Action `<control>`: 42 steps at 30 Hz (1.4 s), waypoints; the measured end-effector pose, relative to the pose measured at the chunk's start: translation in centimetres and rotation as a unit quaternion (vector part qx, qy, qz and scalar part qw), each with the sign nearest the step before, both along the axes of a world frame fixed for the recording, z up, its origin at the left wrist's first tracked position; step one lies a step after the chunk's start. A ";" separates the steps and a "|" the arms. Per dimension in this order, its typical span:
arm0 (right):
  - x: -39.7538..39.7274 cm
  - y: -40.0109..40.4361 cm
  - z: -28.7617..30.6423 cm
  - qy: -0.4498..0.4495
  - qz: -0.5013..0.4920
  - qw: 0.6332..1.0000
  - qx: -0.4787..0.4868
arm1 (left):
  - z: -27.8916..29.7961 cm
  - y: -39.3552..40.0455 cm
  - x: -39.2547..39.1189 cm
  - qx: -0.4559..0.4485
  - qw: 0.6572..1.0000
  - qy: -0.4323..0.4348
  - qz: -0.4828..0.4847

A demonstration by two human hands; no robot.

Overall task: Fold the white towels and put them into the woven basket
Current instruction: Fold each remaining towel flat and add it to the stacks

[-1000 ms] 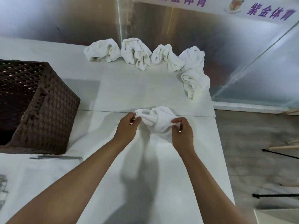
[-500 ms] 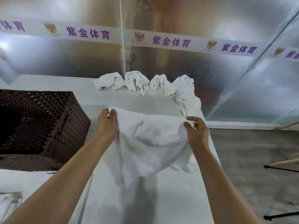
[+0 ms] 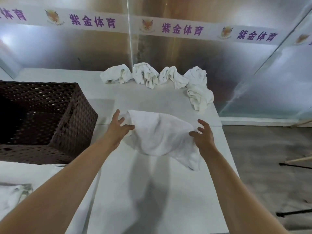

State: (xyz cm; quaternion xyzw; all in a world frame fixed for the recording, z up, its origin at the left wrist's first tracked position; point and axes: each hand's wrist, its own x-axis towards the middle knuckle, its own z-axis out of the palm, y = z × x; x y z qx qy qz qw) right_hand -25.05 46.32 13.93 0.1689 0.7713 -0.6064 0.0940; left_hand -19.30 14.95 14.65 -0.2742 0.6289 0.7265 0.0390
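Banner (image 3: 182, 29) w/ purple "紫金体育" + logos; towel (image 3: 160, 132) betw. left hand (image 3: 118, 129) & right hand (image 3: 203, 135), fingers spread.

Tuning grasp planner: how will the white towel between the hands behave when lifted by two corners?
Probably floppy: the towel billows and sags between the left hand and right hand. Likely light, since it balloons mid-air. One corner hangs loose lower right, so expect it to trail and crumple like the bunched towels behind.

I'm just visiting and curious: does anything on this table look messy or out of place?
Mostly the crumpled white towels bunched in a row along the table's far edge, none folded yet. The towel being handled billows loosely between the left hand and right hand. The woven basket looks intact.
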 end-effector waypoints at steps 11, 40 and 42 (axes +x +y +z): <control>5.5 3.3 -13.5 -0.262 0.164 0.908 0.284 | -9.9 4.2 5.2 -0.264 0.935 -0.090 -0.220; 5.9 -3.1 9.0 -0.011 -0.039 0.998 -0.046 | 6.7 7.7 5.9 -0.349 0.905 0.203 -0.136; 7.3 -3.9 10.5 0.055 0.057 0.997 0.000 | 8.7 7.4 5.9 -0.371 0.894 0.197 -0.153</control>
